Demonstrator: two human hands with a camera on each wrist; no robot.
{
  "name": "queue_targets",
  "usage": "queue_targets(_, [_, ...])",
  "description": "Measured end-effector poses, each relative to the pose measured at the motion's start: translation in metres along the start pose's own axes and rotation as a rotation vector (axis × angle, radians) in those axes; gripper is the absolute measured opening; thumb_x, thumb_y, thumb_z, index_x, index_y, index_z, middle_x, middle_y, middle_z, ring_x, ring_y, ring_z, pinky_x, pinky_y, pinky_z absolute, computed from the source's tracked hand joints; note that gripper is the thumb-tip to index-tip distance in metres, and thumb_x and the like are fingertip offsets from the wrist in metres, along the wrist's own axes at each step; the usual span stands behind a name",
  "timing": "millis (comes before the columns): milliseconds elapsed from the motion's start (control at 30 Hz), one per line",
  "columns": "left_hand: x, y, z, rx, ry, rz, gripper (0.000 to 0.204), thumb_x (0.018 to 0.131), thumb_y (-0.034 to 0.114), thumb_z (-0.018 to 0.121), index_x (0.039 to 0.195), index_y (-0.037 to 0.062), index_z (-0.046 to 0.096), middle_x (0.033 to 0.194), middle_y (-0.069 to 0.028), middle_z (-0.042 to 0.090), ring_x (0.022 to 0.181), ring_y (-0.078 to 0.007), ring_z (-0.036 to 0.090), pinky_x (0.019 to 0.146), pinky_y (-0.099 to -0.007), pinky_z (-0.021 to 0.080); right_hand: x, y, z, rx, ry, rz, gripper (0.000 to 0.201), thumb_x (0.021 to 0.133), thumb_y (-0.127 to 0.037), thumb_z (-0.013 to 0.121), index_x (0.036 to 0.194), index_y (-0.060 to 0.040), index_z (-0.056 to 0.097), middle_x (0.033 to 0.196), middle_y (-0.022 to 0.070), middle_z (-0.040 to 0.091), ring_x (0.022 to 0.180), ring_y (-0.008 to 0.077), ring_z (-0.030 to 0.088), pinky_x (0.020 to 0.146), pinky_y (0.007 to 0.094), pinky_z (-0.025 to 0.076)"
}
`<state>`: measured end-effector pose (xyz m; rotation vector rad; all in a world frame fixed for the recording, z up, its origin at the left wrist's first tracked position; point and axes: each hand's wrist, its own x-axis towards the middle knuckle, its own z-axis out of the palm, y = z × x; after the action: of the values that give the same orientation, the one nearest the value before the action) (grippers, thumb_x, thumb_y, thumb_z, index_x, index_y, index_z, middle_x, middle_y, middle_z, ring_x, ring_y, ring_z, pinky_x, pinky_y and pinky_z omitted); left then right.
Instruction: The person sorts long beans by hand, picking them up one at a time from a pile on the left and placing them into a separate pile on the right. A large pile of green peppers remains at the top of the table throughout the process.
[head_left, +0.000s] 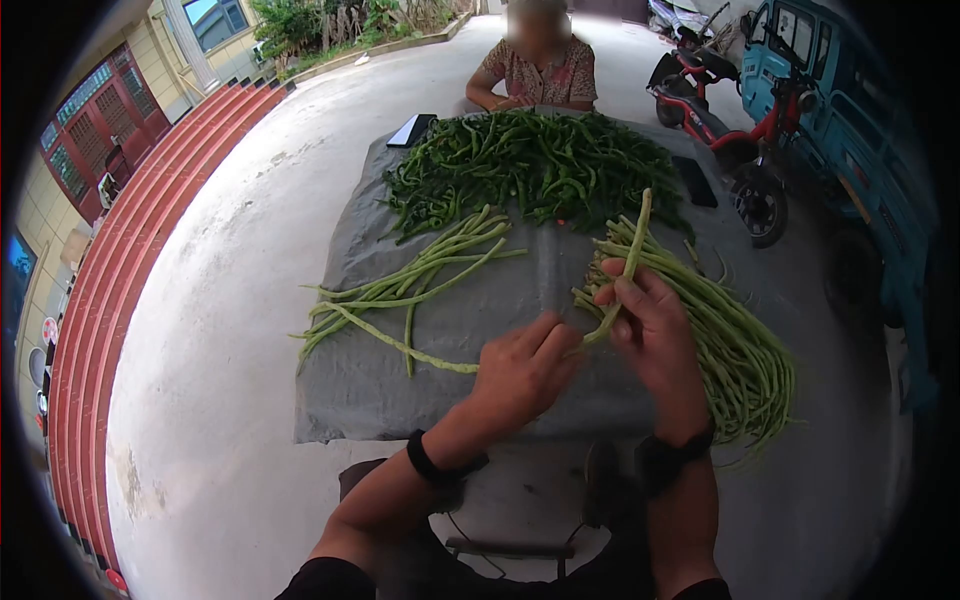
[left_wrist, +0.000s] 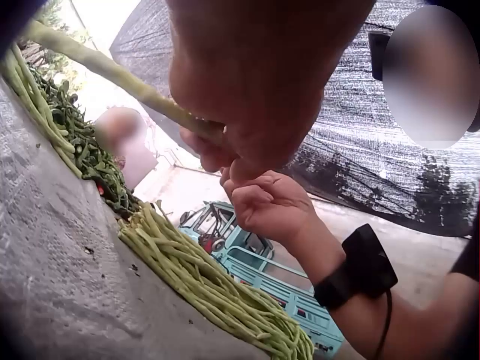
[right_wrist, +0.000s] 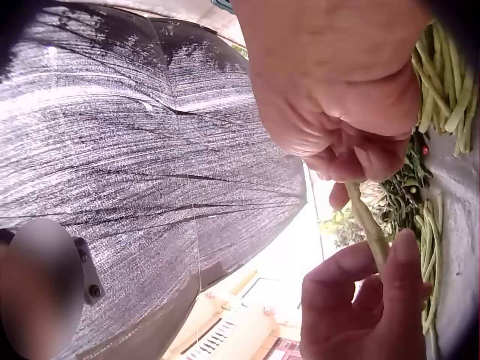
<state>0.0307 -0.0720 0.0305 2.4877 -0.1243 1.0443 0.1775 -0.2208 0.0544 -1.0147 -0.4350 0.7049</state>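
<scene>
Both hands hold one long green bean [head_left: 425, 358] over the near part of the grey-covered table [head_left: 420, 410]. My left hand [head_left: 528, 368] grips it along its length, and a long stretch trails left from the fist toward a loose group of beans [head_left: 440, 265]. The right hand [head_left: 655, 318] pinches the same bean between thumb and fingers, with its end [head_left: 640, 225] pointing up past them. In the right wrist view a short piece of the bean [right_wrist: 367, 225] spans the two hands. A thick bundle of long beans [head_left: 745, 360] lies beside the right hand.
A broad heap of green peppers [head_left: 530, 165] covers the table's far side, with a phone [head_left: 412, 130] at its left and a dark phone [head_left: 695, 182] at its right. A person [head_left: 545, 75] sits opposite. A red scooter [head_left: 715, 115] and blue three-wheeler [head_left: 850, 130] stand right.
</scene>
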Motion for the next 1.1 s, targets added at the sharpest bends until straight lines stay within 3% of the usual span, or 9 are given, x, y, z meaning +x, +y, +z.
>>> queue_targets(200, [-0.003,0.010,0.001,-0.332,-0.144,-0.366,0.025,0.094,0.012,0.078,0.115,0.0066,0.066,0.095,-0.0077,0.073,0.076,-0.0233,0.071,0.070,-0.0366,0.056,-0.003,-0.026,-0.021,-0.005,0.098,-0.167,0.028,0.111,-0.029,0.060,0.126,-0.0070,0.068,0.093,0.0060,0.072,0.058,0.0053,0.053,0.049,0.0205,0.038])
queue_targets(300, [-0.002,0.002,0.002,-0.400,-0.143,-0.351,0.023,0.095,0.010,0.077,0.115,0.0053,0.068,0.100,-0.0126,0.074,0.083,-0.0309,0.075,0.072,-0.0393,0.059,-0.003,-0.033,-0.040,0.026,0.111,-0.240,0.035,0.112,-0.035,0.058,0.125,-0.0049,0.069,0.096,0.0073,0.072,0.061,0.0076,0.056,0.051,0.0235,0.041])
queue_targets(500, [0.001,-0.006,-0.004,-0.382,-0.193,-0.378,0.015,0.095,0.009,0.076,0.110,0.0045,0.073,0.098,-0.0099,0.072,0.082,-0.0278,0.073,0.073,-0.0369,0.058,-0.009,-0.052,-0.066,0.073,0.126,-0.375,0.040,0.112,-0.039,0.056,0.126,-0.0026,0.068,0.099,0.0083,0.072,0.068,0.0101,0.058,0.058,0.0277,0.044])
queue_targets(600, [0.001,-0.014,-0.004,-0.416,-0.213,-0.388,0.015,0.097,0.006,0.074,0.111,0.0030,0.074,0.094,-0.0070,0.069,0.076,-0.0161,0.065,0.069,-0.0319,0.052,-0.012,-0.059,-0.079,0.112,0.161,-0.445,0.039,0.113,-0.036,0.056,0.127,-0.0021,0.068,0.100,0.0078,0.071,0.071,0.0106,0.058,0.060,0.0285,0.043])
queue_targets(700, [0.003,-0.019,-0.008,-0.395,-0.208,-0.376,0.014,0.096,0.005,0.074,0.110,0.0027,0.075,0.094,-0.0061,0.069,0.077,-0.0148,0.064,0.070,-0.0312,0.051,-0.016,-0.065,-0.089,0.138,0.194,-0.510,0.039,0.113,-0.035,0.056,0.129,-0.0015,0.067,0.102,0.0084,0.071,0.074,0.0111,0.057,0.062,0.0284,0.043])
queue_targets(1100, [0.013,-0.050,-0.045,-0.221,-0.277,-0.305,0.019,0.094,0.009,0.078,0.111,0.0021,0.076,0.091,-0.0085,0.065,0.080,-0.0213,0.064,0.073,-0.0340,0.052,-0.038,-0.088,-0.159,0.306,0.329,-0.768,0.038,0.115,-0.028,0.052,0.128,0.0050,0.065,0.106,0.0114,0.070,0.078,0.0133,0.056,0.065,0.0280,0.044])
